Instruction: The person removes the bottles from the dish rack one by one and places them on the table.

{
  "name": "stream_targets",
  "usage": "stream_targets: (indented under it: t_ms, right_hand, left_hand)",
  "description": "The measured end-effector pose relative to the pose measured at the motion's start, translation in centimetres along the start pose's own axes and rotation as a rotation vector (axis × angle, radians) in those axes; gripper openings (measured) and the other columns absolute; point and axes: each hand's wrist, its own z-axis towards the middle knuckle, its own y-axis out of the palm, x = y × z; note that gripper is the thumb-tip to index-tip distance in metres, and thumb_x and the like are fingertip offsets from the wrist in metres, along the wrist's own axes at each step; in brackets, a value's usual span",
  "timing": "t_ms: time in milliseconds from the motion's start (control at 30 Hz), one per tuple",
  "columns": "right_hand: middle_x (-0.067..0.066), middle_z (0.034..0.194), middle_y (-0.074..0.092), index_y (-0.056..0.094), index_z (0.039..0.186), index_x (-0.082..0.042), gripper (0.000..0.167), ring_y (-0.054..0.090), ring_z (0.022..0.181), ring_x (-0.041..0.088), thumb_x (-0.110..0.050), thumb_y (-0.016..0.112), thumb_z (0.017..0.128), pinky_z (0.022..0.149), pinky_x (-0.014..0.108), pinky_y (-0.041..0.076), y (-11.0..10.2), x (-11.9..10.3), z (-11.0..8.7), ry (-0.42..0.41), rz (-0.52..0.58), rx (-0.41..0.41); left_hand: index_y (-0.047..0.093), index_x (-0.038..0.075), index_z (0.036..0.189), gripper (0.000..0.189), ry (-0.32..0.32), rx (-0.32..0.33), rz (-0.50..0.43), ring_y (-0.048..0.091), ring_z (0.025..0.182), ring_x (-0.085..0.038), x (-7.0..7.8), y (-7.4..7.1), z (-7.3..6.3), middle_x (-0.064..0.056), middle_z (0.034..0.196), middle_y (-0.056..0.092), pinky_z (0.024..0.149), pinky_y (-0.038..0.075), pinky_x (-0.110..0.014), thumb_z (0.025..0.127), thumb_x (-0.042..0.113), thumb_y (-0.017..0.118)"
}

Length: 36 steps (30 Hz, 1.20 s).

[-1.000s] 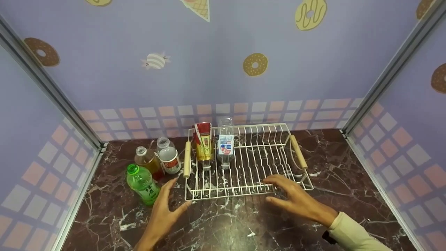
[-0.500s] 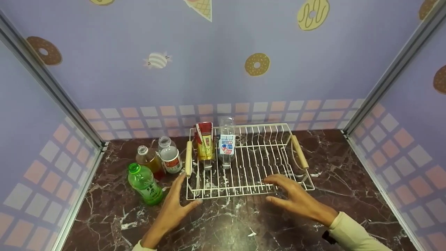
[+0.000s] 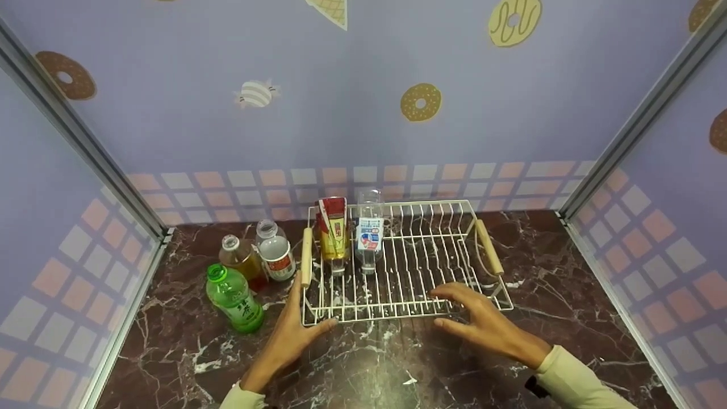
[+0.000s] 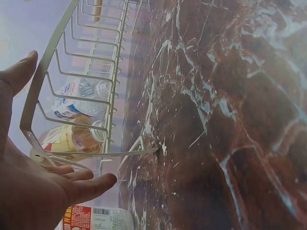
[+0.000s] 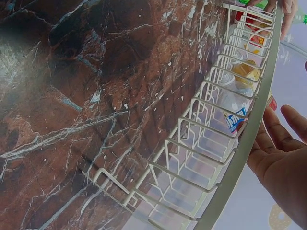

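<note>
A white wire dish rack (image 3: 420, 272) with wooden handles stands on the table. My left hand (image 3: 287, 335) is at its front left corner, fingers stretched along the left side by the wooden handle (image 3: 306, 257) and thumb in front; contact is unclear. My right hand (image 3: 477, 321) spreads thumb and fingers around the front rail (image 5: 256, 129), fingers over the rack, without a visible grip. Inside the rack, at its left, lie a bottle with a red and yellow label (image 3: 334, 233) and a clear bottle (image 3: 370, 236), both with necks toward me.
Left of the rack stand a green bottle (image 3: 235, 298), a bottle of amber liquid (image 3: 244, 262) and a clear bottle with a white and red label (image 3: 276, 253). The dark marbled table (image 3: 369, 375) is bounded by patterned walls behind and at both sides.
My left hand has moved right and slightly forward, from beside the green bottle to the rack's front left corner. The right hand and the bottles have stayed in place.
</note>
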Motion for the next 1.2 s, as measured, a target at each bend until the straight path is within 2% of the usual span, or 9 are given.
stream_targets:
  t_ms: [200, 433, 500, 600, 767, 867, 1033, 1200]
  right_hand:
    - [0.015, 0.142, 0.069, 0.067, 0.142, -0.004, 0.046, 0.068, 0.128, 0.034, -0.018, 0.082, 0.100, 0.107, 0.058, 0.061, 0.0, 0.0, 0.4, -0.007, 0.010, 0.000]
    - [0.018, 0.145, 0.067, 0.066, 0.142, 0.001, 0.050, 0.068, 0.128, 0.036, -0.018, 0.083, 0.099, 0.106, 0.057, 0.062, -0.3, -0.2, 1.2, 0.025, -0.001, -0.006]
    - [0.020, 0.144, 0.068, 0.066, 0.141, 0.002, 0.050, 0.068, 0.127, 0.037, -0.015, 0.084, 0.098, 0.105, 0.057, 0.062, -0.4, -0.2, 1.7, 0.016, -0.002, -0.003]
    - [0.020, 0.145, 0.067, 0.066, 0.142, 0.002, 0.051, 0.067, 0.128, 0.038, -0.015, 0.084, 0.098, 0.107, 0.059, 0.060, -0.8, -0.5, 2.5, 0.024, 0.004, -0.006]
    - [0.017, 0.151, 0.064, 0.064, 0.146, -0.001, 0.054, 0.063, 0.136, 0.039, -0.026, 0.082, 0.101, 0.114, 0.065, 0.053, -1.5, -0.9, 3.9, 0.094, 0.048, -0.042]
    - [0.019, 0.150, 0.065, 0.064, 0.146, 0.000, 0.055, 0.063, 0.136, 0.040, -0.028, 0.081, 0.101, 0.115, 0.067, 0.052, -1.8, -0.9, 4.8, 0.106, 0.064, -0.056]
    - [0.020, 0.146, 0.067, 0.064, 0.145, 0.002, 0.058, 0.064, 0.133, 0.043, -0.029, 0.082, 0.100, 0.115, 0.067, 0.052, -2.3, -0.9, 6.6, 0.114, 0.061, -0.069]
    - [0.021, 0.147, 0.066, 0.064, 0.147, 0.000, 0.060, 0.063, 0.134, 0.044, -0.031, 0.083, 0.100, 0.116, 0.067, 0.050, -3.2, -1.0, 8.6, 0.169, 0.076, -0.083]
  left_hand:
    - [-0.006, 0.007, 0.176, 0.136, -0.034, -0.011, -0.058, 0.006, 0.166, -0.053, -0.1, 0.0, 0.1, -0.028, 0.181, -0.005, 0.130, 0.009, -0.074, 0.088, 0.035, 0.094]
    - [-0.010, 0.020, 0.177, 0.139, -0.063, -0.028, -0.091, 0.000, 0.166, -0.049, 0.1, 0.2, 0.0, -0.022, 0.181, -0.011, 0.132, 0.007, -0.069, 0.086, 0.042, 0.093]
    - [-0.009, 0.020, 0.177, 0.139, -0.064, -0.026, -0.094, 0.001, 0.166, -0.049, 0.1, 0.2, 0.1, -0.023, 0.180, -0.010, 0.132, 0.008, -0.069, 0.085, 0.041, 0.093]
    - [-0.007, 0.020, 0.178, 0.138, -0.066, -0.020, -0.122, 0.009, 0.165, -0.049, 0.1, 0.3, 0.0, -0.025, 0.181, -0.005, 0.131, 0.010, -0.071, 0.085, 0.035, 0.095]
    - [-0.006, 0.022, 0.178, 0.138, -0.075, -0.017, -0.189, 0.029, 0.161, -0.050, -0.2, 0.4, 0.0, -0.027, 0.181, -0.004, 0.128, 0.014, -0.075, 0.086, 0.026, 0.096]
    - [-0.007, 0.023, 0.178, 0.136, -0.078, -0.020, -0.205, 0.032, 0.160, -0.049, -0.2, 0.5, 0.0, -0.028, 0.181, -0.004, 0.128, 0.015, -0.077, 0.087, 0.023, 0.095]
    - [-0.007, 0.022, 0.178, 0.135, -0.072, -0.019, -0.187, 0.037, 0.158, -0.048, -0.3, 0.5, 0.0, -0.029, 0.180, 0.000, 0.126, 0.019, -0.078, 0.088, 0.028, 0.094]
    - [-0.006, 0.019, 0.178, 0.137, -0.053, -0.021, -0.179, 0.041, 0.156, -0.048, -0.4, 0.4, 0.0, -0.032, 0.179, 0.002, 0.124, 0.024, -0.079, 0.087, 0.034, 0.095]
